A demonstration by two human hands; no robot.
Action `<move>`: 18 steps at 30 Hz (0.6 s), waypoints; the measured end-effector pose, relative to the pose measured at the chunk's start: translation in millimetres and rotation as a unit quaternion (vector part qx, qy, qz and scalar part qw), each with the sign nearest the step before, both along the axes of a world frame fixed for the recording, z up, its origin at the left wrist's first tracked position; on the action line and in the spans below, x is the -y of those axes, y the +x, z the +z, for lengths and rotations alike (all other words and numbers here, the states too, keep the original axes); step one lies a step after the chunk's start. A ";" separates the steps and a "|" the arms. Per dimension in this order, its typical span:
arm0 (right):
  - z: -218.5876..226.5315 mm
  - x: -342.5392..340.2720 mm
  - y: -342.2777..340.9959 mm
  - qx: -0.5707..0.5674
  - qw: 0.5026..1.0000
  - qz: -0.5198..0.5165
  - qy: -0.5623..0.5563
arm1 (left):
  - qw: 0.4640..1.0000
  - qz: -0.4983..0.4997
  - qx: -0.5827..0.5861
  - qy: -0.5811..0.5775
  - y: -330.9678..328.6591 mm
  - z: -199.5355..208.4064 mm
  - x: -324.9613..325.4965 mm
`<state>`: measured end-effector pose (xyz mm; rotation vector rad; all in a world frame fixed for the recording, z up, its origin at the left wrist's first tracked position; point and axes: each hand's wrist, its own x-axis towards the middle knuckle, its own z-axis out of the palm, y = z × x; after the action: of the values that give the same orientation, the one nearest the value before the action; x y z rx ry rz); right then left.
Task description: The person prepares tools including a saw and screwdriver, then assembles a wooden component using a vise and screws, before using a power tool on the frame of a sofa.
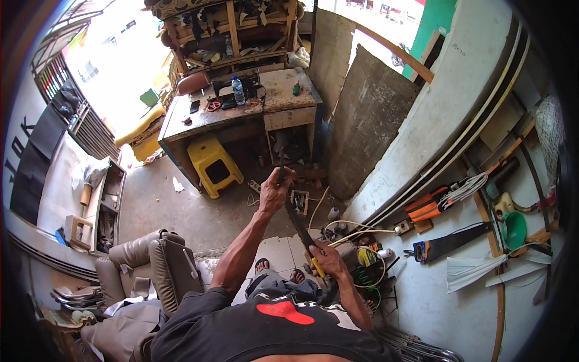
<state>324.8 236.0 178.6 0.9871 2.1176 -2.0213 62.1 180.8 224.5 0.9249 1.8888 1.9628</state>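
A long, narrow dark strip (298, 222) runs at a slant between my two hands in front of my body. My left hand (276, 192) is closed around its far part, and a short dark end sticks out beyond the fingers. Nearer to me, my right hand (329, 260) grips the other part. A yellow piece (318, 267) shows beside the right fingers; whether it joins the strip, I cannot tell. Below that hand, a dark length hangs near my shirt.
Ahead stands a worn table (241, 114) bearing a sewing machine and a water bottle (238, 90). A yellow stool (212, 164) sits beneath it. Left is a brown armchair (172, 265). Cables and spools clutter the right floor; a handsaw (452, 241) hangs on the wall.
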 end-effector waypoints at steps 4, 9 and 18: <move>2.2 1.7 -6.7 -0.001 0.999 -0.005 -0.042 | 0.995 0.029 -0.066 -0.063 -0.4 9.8 5.2; -0.2 1.7 -10.7 0.011 1.000 0.011 -0.007 | 0.997 0.029 -0.029 -0.073 -6.5 -2.0 12.7; 21.8 -14.0 -17.1 -0.025 0.969 0.012 0.245 | 0.950 0.016 0.309 -0.038 -25.3 -42.7 32.9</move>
<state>307.7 250.0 200.5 0.9540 2.7126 -1.5494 36.8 147.9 181.8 0.2053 1.5924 1.8812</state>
